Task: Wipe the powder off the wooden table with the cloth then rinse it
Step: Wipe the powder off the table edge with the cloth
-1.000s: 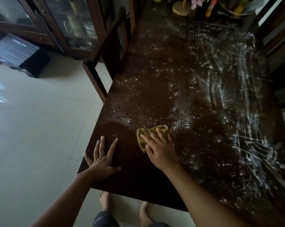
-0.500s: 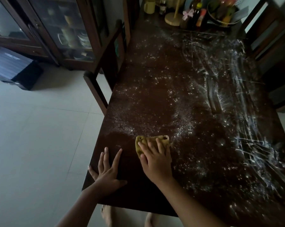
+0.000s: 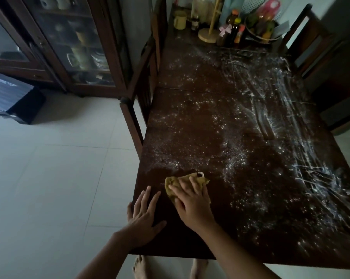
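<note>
A dark wooden table [image 3: 190,238] fills the right half of the view. White powder [image 3: 236,158] speckles its middle and lies in smeared streaks along the right side. A yellow cloth [image 3: 172,183] lies flat near the table's front left corner, and my right hand [image 3: 192,204] presses down on it with fingers spread over it. My left hand [image 3: 144,216] rests flat on the bare front left corner, fingers apart, holding nothing. The strip of table around both hands looks free of powder.
A wooden chair [image 3: 138,101] stands against the table's left side, another chair [image 3: 319,43] at the far right. Bottles, a mug [image 3: 179,20] and a basket crowd the far end. A glass-door cabinet [image 3: 69,47] stands at the left. My bare feet show below the front edge.
The view has tilted up, showing more of the table's far end. My right hand stays on the cloth at about the same spot. My left hand sits closer to it.
</note>
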